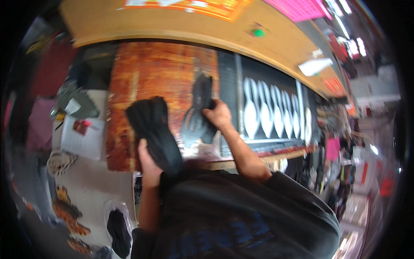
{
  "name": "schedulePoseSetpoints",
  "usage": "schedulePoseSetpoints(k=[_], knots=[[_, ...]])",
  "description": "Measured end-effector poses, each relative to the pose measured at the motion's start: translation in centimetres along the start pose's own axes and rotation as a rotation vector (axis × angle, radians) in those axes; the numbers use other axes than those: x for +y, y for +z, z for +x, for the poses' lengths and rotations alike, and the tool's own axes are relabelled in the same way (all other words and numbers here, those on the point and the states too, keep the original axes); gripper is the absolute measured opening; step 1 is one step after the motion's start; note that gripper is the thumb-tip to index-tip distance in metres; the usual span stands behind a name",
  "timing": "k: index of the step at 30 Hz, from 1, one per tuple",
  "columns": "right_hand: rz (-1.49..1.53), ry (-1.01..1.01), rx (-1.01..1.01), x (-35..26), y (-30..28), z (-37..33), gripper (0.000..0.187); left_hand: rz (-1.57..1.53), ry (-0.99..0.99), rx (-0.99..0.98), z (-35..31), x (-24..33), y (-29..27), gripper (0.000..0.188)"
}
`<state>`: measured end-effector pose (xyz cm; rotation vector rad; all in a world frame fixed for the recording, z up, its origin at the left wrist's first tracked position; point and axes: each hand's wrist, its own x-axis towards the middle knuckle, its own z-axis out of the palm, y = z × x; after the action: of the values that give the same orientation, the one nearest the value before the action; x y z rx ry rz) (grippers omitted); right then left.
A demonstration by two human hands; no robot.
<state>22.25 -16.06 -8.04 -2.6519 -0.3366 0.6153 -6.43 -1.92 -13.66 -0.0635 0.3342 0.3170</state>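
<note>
My left hand (149, 163) is closed around the near end of a thick stack of black sole-shaped pieces (155, 129), held at a slant above the red-brown worn board (123, 108). My right hand (219, 115) is closed on the edge of a smaller black sole-shaped bundle (202, 90) on the board's right side. Just left of that hand, a grey sole-shaped piece (192, 129) with dark slots lies against the bundle; blur hides its detail. Farther right, several white sole-shaped pieces (266, 110) stand in a row on a black surface.
A yellow machine housing (185, 26) with a green button (258, 33) spans the far side. A metal rail (239, 95) borders the white row. On the left are papers (82, 138), a coil of cord (60, 162) and a plastic-wrapped black bundle (118, 231).
</note>
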Motion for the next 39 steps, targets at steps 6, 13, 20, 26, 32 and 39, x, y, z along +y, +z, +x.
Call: schedulePoseSetpoints(k=[6, 13, 20, 26, 32, 39], knots=[[0.407, -0.090, -0.137, -0.9, 1.6, 0.7, 0.048, 0.059, -0.045, 0.216, -0.2, -0.4, 0.7, 0.061], [0.755, -0.254, -0.455, -1.4, -6.0, 7.4, 0.038, 0.083, -0.021, 0.235, 0.1, -0.9, 1.9, 0.067], [-0.411, -0.439, -0.030, -2.5, -9.5, 12.4, 0.056, 0.112, -0.007, 0.334, -0.6, -1.6, 2.9, 0.063], [-0.533, -0.668, 0.016, 2.0, -4.4, 5.0, 0.092, 0.389, 0.119, 0.364, -0.6, -2.7, 3.8, 0.058], [-0.580, -0.746, 0.018, 5.3, -2.1, 1.7, 0.078, 0.348, 0.116, 0.295, -1.4, -2.1, 3.2, 0.053], [-0.575, -0.713, 0.222, 4.1, -2.2, 7.8, 0.051, 0.224, 0.149, 0.161, -0.8, -2.4, 1.4, 0.048]])
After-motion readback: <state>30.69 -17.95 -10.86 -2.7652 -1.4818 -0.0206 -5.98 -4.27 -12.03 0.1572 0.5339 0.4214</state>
